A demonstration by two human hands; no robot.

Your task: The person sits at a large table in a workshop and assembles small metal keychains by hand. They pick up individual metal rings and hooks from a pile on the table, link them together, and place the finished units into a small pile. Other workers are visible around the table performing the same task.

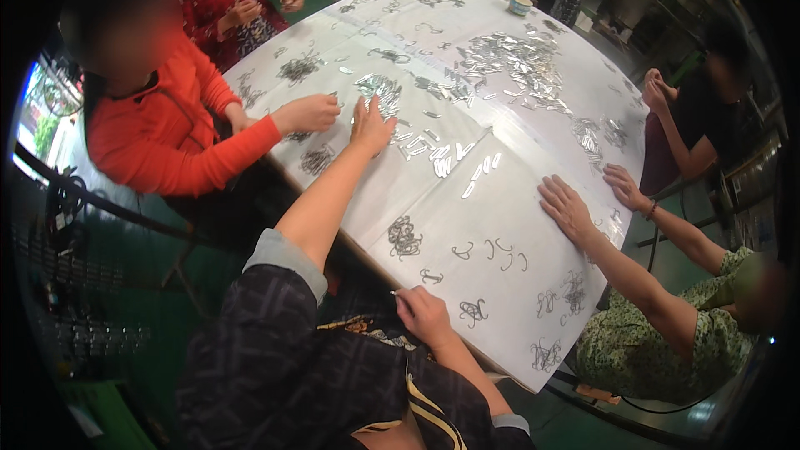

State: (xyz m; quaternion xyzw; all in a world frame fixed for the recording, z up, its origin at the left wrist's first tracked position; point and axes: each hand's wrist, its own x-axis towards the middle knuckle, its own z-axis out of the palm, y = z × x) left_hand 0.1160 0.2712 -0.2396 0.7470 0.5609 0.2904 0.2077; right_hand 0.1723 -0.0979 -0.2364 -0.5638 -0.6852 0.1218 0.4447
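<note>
My left hand (372, 127) reaches far across the table, its fingers spread over a heap of small shiny metal strips (382, 93). More loose metal strips (440, 158) lie just to the right of it. At the near table edge, my right hand (425, 315) is closed in a pinch. A tiny bright tip shows at its fingertips, too small to name. Close to this hand lie a few curved dark wire hooks (431, 276), a tangled pile of hooks (405, 237) and another small cluster of hooks (472, 311).
Other people sit around the white-covered table (517, 283). A co-worker's red sleeve (237, 150) is close on my left; a co-worker's hand (567, 210) lies flat on the right. A big strip pile (517, 67) and a round tub (520, 5) are farther off.
</note>
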